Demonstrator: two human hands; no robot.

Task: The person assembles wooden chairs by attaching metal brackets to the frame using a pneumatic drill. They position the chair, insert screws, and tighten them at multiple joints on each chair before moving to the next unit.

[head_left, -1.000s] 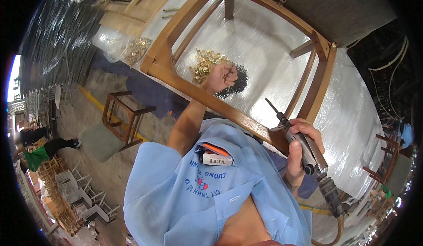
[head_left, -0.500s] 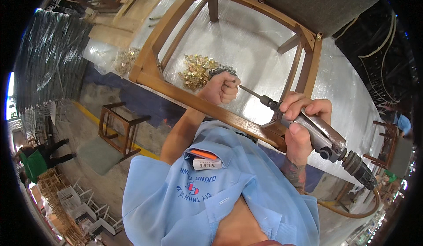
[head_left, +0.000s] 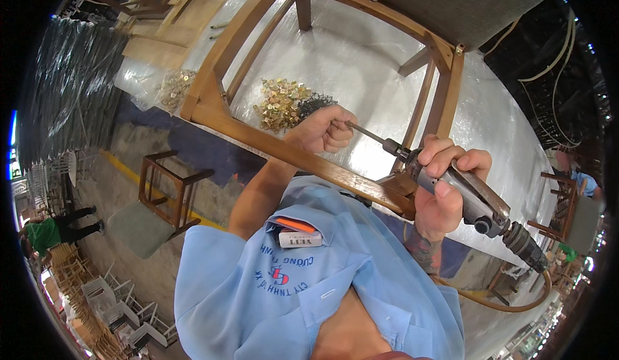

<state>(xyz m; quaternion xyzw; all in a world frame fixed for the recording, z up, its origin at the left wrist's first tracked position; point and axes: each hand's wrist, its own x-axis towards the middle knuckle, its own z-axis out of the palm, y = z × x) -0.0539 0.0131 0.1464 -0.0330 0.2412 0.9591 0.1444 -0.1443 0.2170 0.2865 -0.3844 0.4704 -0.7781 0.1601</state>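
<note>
My right hand (head_left: 443, 192) grips a grey pneumatic screwdriver (head_left: 474, 195) with a hose at its rear. The long bit (head_left: 367, 133) points left toward my left hand (head_left: 324, 130). That hand is closed in a fist at the bit's tip; whether it pinches a screw there is hidden by the fingers. Both hands are above the near rail of an upturned wooden chair frame (head_left: 284, 150) lying on a white-covered bench (head_left: 361, 70). A pile of brass fittings (head_left: 280, 102) and dark screws (head_left: 316, 102) lies just beyond my left hand.
A second heap of brass parts (head_left: 173, 86) sits at the bench's left end. A small wooden chair with a green seat (head_left: 158, 199) stands on the floor to the left. Stacked white chairs (head_left: 122, 308) and a person in green (head_left: 48, 231) are far left.
My right hand swung the screwdriver up and left, bringing its bit to my left hand. My left hand came back from the screw pile toward the rail.
</note>
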